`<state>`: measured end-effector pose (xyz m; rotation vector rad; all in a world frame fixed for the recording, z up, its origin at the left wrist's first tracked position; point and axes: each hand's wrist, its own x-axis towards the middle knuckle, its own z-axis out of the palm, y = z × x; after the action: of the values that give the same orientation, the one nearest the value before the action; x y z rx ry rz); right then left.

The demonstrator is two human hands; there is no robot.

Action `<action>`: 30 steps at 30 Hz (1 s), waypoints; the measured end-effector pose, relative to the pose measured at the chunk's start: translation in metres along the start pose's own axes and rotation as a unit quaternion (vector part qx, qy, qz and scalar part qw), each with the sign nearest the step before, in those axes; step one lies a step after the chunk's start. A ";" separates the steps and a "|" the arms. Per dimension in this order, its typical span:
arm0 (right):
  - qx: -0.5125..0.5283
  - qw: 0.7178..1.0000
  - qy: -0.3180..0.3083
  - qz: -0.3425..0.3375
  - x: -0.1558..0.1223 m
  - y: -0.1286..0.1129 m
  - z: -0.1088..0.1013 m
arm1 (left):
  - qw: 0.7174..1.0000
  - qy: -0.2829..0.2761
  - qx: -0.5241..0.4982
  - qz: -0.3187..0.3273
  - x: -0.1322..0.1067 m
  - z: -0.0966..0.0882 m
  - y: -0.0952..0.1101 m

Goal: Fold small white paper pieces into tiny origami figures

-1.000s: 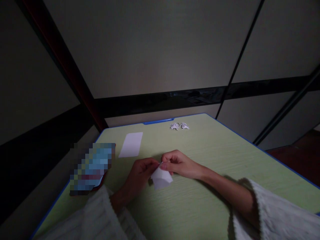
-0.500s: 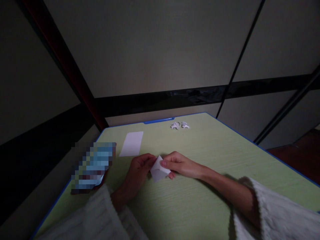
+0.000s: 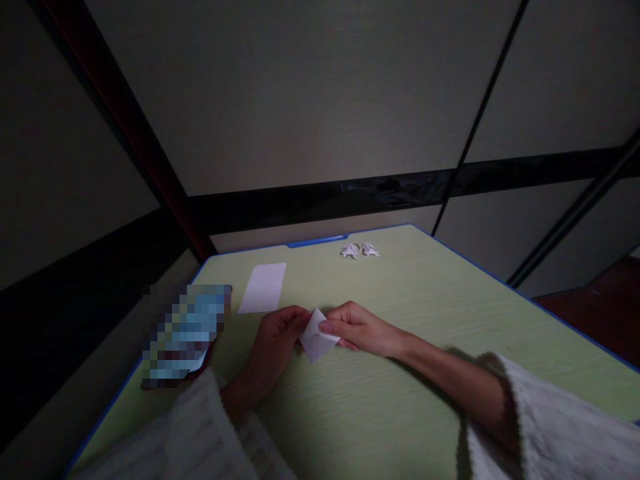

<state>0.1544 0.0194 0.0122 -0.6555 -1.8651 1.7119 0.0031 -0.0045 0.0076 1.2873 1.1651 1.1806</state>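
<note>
A small piece of folded white paper, roughly diamond-shaped, is held between both hands just above the table. My left hand pinches its left edge, thumb on top. From the other side my right hand grips the paper, its thumb pressed on the upper face near a crease and the other fingers curled beneath. The underside of the paper and some fingertips are hidden.
The light green table has a blue rim. A flat white sheet lies beyond my left hand. Two small folded paper figures sit near the far edge. A pixelated phone-like device lies at left. Cabinet panels stand behind.
My right fingers have drawn in closer under the folded paper, and its right corner is shifted slightly. Both hands otherwise stay in nearly the same place.
</note>
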 end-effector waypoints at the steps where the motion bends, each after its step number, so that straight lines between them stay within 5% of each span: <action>1: 0.001 1.000 -0.001 0.000 0.000 0.000 0.000 | 1.000 0.004 0.002 -0.001 0.000 0.000 0.000; 8: 0.036 0.999 -0.036 0.006 0.001 -0.001 -0.003 | 1.000 -0.018 -0.009 -0.011 -0.001 0.002 0.001; 21: 0.110 0.993 0.015 -0.035 0.000 0.000 0.000 | 0.997 -0.075 0.022 -0.018 -0.006 0.004 0.005; 30: 0.155 0.986 -0.018 -0.058 0.002 0.008 -0.003 | 0.999 -0.039 -0.019 -0.018 -0.002 0.003 0.002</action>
<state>0.1547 0.0233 0.0050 -0.3870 -1.5767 1.8921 0.0059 -0.0066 0.0094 1.2667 1.1004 1.1117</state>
